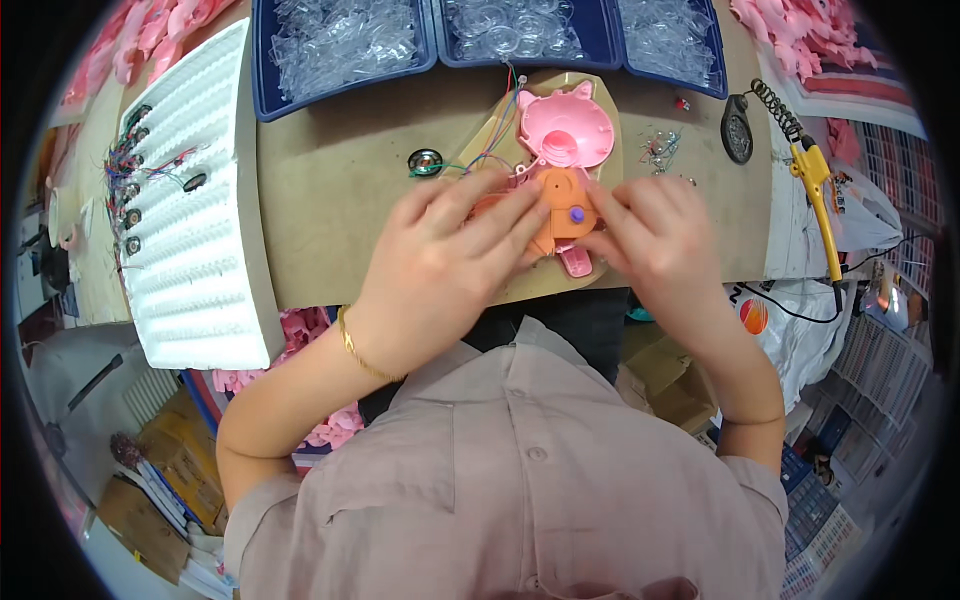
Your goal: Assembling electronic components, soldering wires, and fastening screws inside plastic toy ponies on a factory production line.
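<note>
Plastic toy under both my hands, mid-tabletop.

I have the left hand [440, 265] and right hand [655, 235] closed together on the orange plastic toy body with a purple button [566, 205], which lies on a tan board on the brown tabletop [330, 200], touching the pink pig-head shell [565, 130]. I judge it light, rigid and smooth; thin coloured wires [490, 150] look fragile, so I'd grip the orange sides.

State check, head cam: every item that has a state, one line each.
left hand: pressing on orange toy body
right hand: gripping orange toy body
orange toy body: flat on the board, held
pink head shell: open side up, wired
small speaker: loose on table, wired
soldering iron: lying unheld
blue trays: full
</note>
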A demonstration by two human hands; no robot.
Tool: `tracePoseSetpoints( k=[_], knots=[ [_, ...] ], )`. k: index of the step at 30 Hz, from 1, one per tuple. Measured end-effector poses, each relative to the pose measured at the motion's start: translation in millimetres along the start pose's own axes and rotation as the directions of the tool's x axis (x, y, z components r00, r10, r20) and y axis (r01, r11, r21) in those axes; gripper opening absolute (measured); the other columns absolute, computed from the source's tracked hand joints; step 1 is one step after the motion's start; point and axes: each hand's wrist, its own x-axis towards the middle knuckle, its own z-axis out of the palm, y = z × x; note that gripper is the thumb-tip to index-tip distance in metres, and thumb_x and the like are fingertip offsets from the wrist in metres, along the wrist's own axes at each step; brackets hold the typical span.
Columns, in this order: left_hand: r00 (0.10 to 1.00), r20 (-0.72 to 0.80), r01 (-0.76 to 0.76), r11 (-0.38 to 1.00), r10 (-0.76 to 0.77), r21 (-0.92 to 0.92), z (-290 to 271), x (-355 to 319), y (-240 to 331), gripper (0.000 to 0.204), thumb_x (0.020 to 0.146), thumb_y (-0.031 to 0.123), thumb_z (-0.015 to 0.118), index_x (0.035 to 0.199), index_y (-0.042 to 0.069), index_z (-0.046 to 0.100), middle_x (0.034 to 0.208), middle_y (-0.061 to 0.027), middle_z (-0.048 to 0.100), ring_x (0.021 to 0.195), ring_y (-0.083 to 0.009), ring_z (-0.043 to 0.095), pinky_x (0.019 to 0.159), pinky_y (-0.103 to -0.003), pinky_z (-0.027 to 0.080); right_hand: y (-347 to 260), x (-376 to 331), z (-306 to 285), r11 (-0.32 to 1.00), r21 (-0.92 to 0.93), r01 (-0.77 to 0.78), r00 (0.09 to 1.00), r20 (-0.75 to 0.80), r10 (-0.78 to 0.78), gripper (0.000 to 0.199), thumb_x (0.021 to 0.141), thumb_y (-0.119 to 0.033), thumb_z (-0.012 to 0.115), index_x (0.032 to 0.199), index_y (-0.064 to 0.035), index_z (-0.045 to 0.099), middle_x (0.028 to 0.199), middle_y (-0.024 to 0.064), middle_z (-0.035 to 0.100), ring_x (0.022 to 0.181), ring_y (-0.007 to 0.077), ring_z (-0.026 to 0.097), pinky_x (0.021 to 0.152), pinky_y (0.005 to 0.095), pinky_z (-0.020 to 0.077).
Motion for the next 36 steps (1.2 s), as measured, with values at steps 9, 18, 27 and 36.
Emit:
tracePoseSetpoints(
  k=[9, 18, 27, 36],
  knots=[
    [1.000, -0.015, 0.018, 0.999, -0.018, 0.038, 0.7, 4.1, 2.1, 0.036, 0.078, 0.020, 0.068, 0.113, 0.009, 0.065, 0.116, 0.0005, 0.063, 0.108, -0.0162, 0.056, 0.084, -0.032, 0.044, 19.7, 16.5, -6.5, 0.968, 0.251, -0.032, 0.995, 0.096, 0.008, 0.034, 0.072, -0.014, 0.075, 0.102, -0.0005, 0.065, 0.076, 0.0060, 0.056, 0.069, 0.0205, 0.055, 0.065, 0.0315, 0.0451],
    [0.768, 0.056, 0.611, 0.704, -0.638, -0.361, -10.6, -2.7, -17.7, 0.025, 0.084, 0.026, 0.063, 0.090, 0.002, 0.068, 0.087, -0.0131, 0.064, 0.082, -0.0304, 0.059, 0.076, -0.039, 0.046, 6.0, 90.1, 12.9, 0.094, 0.732, -0.675, 0.708, 0.606, 0.362, 0.033, 0.090, -0.025, 0.061, 0.111, 0.0014, 0.059, 0.071, -0.0007, 0.056, 0.055, 0.0020, 0.046, 0.042, 0.0176, 0.0337],
    [0.886, 0.134, 0.442, 0.721, -0.443, -0.534, -5.7, 18.8, -17.9, 0.015, 0.074, 0.012, 0.065, 0.085, 0.003, 0.063, 0.086, -0.0102, 0.060, 0.081, -0.0287, 0.059, 0.073, -0.036, 0.047, -17.0, 20.1, -17.6, 0.877, 0.480, -0.026, 1.000, 0.023, 0.018, 0.013, 0.083, -0.008, 0.065, 0.095, -0.0017, 0.063, 0.082, 0.0064, 0.061, 0.074, 0.0180, 0.059, 0.066, 0.0283, 0.0465],
    [0.999, -0.034, 0.020, 0.978, -0.028, -0.208, -6.8, 10.2, -12.8, 0.028, 0.070, 0.007, 0.061, 0.098, 0.006, 0.062, 0.099, -0.0052, 0.062, 0.087, -0.0236, 0.060, 0.076, -0.034, 0.047, 12.7, 58.0, -4.5, 0.873, 0.406, -0.269, 0.962, 0.077, 0.261, 0.030, 0.082, -0.013, 0.064, 0.110, -0.0024, 0.061, 0.091, 0.0121, 0.064, 0.082, 0.0286, 0.062, 0.075, 0.0340, 0.0491]
  ],
)
